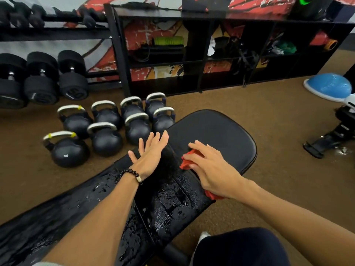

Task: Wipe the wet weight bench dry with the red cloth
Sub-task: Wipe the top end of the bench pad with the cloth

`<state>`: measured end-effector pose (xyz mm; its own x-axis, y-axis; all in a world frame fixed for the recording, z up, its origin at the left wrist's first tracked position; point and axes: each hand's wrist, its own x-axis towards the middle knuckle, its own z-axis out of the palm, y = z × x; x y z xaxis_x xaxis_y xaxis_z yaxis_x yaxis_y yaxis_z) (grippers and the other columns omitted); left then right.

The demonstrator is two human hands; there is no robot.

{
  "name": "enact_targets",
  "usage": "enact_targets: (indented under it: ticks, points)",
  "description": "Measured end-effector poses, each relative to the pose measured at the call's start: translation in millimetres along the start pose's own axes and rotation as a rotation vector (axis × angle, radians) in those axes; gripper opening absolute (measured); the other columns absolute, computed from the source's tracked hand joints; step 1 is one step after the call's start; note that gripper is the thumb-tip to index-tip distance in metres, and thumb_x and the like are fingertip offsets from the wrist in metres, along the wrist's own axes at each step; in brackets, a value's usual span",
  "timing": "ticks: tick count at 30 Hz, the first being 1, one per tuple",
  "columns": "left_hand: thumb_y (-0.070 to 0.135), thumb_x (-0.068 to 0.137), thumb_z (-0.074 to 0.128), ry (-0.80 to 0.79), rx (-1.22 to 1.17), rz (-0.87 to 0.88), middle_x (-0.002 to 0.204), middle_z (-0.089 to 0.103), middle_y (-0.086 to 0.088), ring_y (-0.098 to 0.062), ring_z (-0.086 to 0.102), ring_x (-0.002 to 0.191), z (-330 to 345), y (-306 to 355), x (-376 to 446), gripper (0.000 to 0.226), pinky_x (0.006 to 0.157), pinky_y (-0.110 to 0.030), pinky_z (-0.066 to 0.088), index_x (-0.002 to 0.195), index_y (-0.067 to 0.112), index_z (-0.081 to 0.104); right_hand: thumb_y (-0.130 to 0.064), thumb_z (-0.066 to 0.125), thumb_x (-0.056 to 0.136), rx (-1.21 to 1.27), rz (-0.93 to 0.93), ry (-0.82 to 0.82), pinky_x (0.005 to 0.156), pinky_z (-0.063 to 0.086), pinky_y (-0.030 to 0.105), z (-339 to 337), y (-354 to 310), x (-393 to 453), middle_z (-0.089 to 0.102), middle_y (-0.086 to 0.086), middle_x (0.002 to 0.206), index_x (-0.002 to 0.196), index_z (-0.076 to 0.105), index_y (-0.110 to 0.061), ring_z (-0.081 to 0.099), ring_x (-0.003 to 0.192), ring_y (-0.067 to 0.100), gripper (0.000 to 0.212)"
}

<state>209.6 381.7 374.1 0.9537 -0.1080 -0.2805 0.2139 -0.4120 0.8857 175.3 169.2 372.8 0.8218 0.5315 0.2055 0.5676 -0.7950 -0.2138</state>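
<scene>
Black kettlebells sit on the floor at middle left. The left hand lies flat and open on the wet bench (water drops shine). In the middle, the right hand presses the red cloth with spread fingers.
</scene>
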Motion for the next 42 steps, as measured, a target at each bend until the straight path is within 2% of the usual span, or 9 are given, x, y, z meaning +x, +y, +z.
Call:
enact_targets:
  ticks: [3,8,13,16,19,27,33,38,42]
  points:
    - [0.091,0.062,0.020,0.011,-0.029,0.001,0.162,0.001,0.025,-0.004,-0.012,0.149,0.3,0.1,0.7,0.101,0.112,-0.047,-0.025,0.153,0.049,0.014,-0.021,0.054,0.093,-0.052,0.081,0.091,0.086,0.040,0.047,9.3,-13.3,48.4,0.044,0.005,0.124,0.125,0.061,-0.023,0.035,0.116,0.030,0.033]
    - [0.086,0.074,0.016,0.022,-0.045,0.018,0.163,0.000,0.021,-0.004,-0.013,0.149,-1.3,0.6,-2.9,0.088,0.110,-0.045,-0.029,0.153,0.047,0.010,-0.020,0.058,0.092,-0.121,0.214,0.053,0.089,0.042,0.053,22.4,-17.0,133.0,0.041,0.008,0.126,0.129,0.056,-0.020,0.030,0.114,0.031,0.037]
    - [0.079,0.086,0.019,0.012,-0.090,0.033,0.163,0.000,0.020,-0.004,-0.011,0.149,-3.1,-1.9,-3.0,0.072,0.110,-0.043,-0.028,0.151,0.049,0.011,-0.025,0.050,0.098,-0.101,0.136,0.100,0.076,0.043,0.048,16.3,-20.7,68.2,0.046,0.003,0.121,0.132,0.055,-0.024,0.038,0.106,0.029,0.035]
    - [0.090,0.065,0.023,0.000,-0.129,0.016,0.162,0.003,0.022,-0.005,-0.007,0.150,-2.1,-0.3,-2.7,0.091,0.115,-0.048,-0.023,0.148,0.053,0.013,-0.023,0.052,0.094,-0.046,0.069,0.152,0.067,0.037,0.040,4.0,-20.7,-1.0,0.052,-0.001,0.117,0.128,0.061,-0.024,0.041,0.100,0.025,0.036]
    - [0.088,0.060,0.020,0.024,-0.121,0.009,0.162,0.003,0.023,-0.005,-0.007,0.150,-2.4,1.1,-1.8,0.093,0.116,-0.049,-0.022,0.146,0.055,0.013,-0.018,0.057,0.089,-0.074,0.065,0.177,0.067,0.032,0.038,5.5,-18.8,-8.9,0.052,-0.002,0.115,0.125,0.063,-0.021,0.040,0.098,0.024,0.037]
    - [0.079,0.075,0.012,0.032,-0.059,0.030,0.163,-0.001,0.020,-0.005,-0.011,0.149,-2.0,-1.1,-0.7,0.083,0.113,-0.045,-0.026,0.152,0.048,0.007,-0.025,0.059,0.092,-0.136,0.214,0.079,0.090,0.037,0.049,32.5,-25.0,140.9,0.051,0.003,0.126,0.135,0.055,-0.027,0.038,0.122,0.028,0.043]
    - [0.080,0.082,0.020,0.032,-0.097,0.022,0.162,0.001,0.023,-0.003,-0.009,0.149,-1.6,-0.5,-2.1,0.077,0.115,-0.045,-0.025,0.152,0.048,0.010,-0.019,0.052,0.094,-0.138,0.321,0.161,0.096,0.025,0.047,-6.7,40.4,98.5,0.053,-0.005,0.133,0.129,0.060,-0.037,0.045,0.123,0.022,0.040]
    - [0.074,0.093,0.019,0.035,-0.070,0.014,0.163,-0.001,0.021,-0.005,-0.013,0.149,-0.4,-1.5,-3.3,0.070,0.111,-0.043,-0.026,0.155,0.043,0.006,-0.014,0.054,0.089,-0.090,0.580,0.203,0.095,0.044,0.046,-33.1,90.8,97.3,0.055,0.009,0.127,0.126,0.061,-0.019,0.057,0.113,0.033,0.038]
    - [0.083,0.074,0.018,0.019,-0.078,0.014,0.162,0.000,0.024,-0.005,-0.011,0.150,-2.0,-0.4,-4.5,0.085,0.114,-0.047,-0.025,0.152,0.050,0.010,-0.022,0.043,0.075,-0.155,0.438,0.164,0.091,0.046,0.048,-6.5,41.1,114.6,0.056,0.013,0.116,0.112,0.058,-0.007,0.050,0.108,0.036,0.043]
